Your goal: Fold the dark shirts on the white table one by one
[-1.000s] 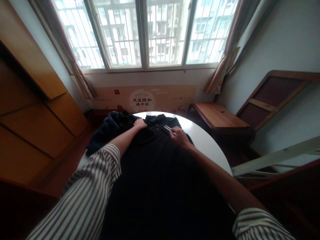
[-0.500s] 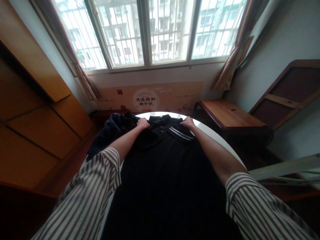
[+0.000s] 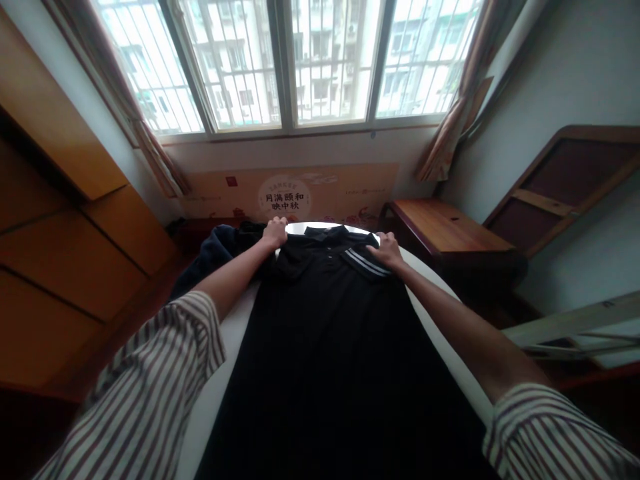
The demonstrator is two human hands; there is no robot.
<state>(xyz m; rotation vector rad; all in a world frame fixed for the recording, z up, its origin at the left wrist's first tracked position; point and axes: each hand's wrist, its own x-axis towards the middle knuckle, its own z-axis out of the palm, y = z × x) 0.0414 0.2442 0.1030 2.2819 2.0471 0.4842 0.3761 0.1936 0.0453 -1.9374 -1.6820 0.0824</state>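
A black polo dress or long shirt (image 3: 340, 333) lies spread on a white round table (image 3: 227, 353), its collar at the far edge and its hem toward me. White stripes trim its right sleeve. My left hand (image 3: 275, 233) is at the far edge, beside the bunched left sleeve, with fingers curled; what they grip, if anything, is hidden. My right hand (image 3: 388, 251) rests at the right shoulder, above the striped sleeve, thumb and fingers apart. Left of the shirt lies a heap of dark navy and black clothes (image 3: 215, 250), partly behind my left forearm.
Beyond the table stand a long printed panel (image 3: 345, 190) and a barred window (image 3: 240, 73) with curtains. A wooden side table (image 3: 450, 227) is at the right, near a framed chair back or panel (image 3: 565, 187). Wooden cabinets (image 3: 45, 307) line the left.
My left hand has moved left and away from the shirt's shoulder. The right hand has loosened and shifted slightly right. The view has shifted a little.
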